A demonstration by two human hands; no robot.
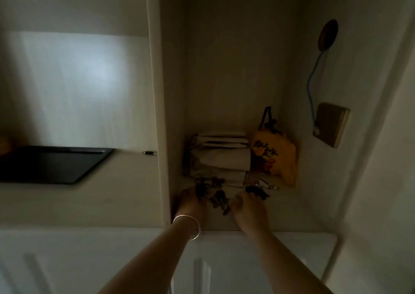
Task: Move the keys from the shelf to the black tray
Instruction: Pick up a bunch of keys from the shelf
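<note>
Head view, dim and blurred: both hands reach into the shelf [224,223] niche. Left hand [190,205], bracelet [187,226] on wrist, fingers curled at a dark bunch of keys [211,192] lying at the shelf front; cannot tell if it grips them. Right hand [247,208] just beside, fingers bent toward another dark bunch [258,192]; grip also unclear. Behind the keys a stack of folded cloth [222,156] and a yellow bag [274,154]. Black tray [56,165] sits well apart to the left on the next surface. Step in hand looks like gathering: best to close fully round each bunch, lift clear of the cloth, leave no loose ring dangling, then carry left past the divider
</note>
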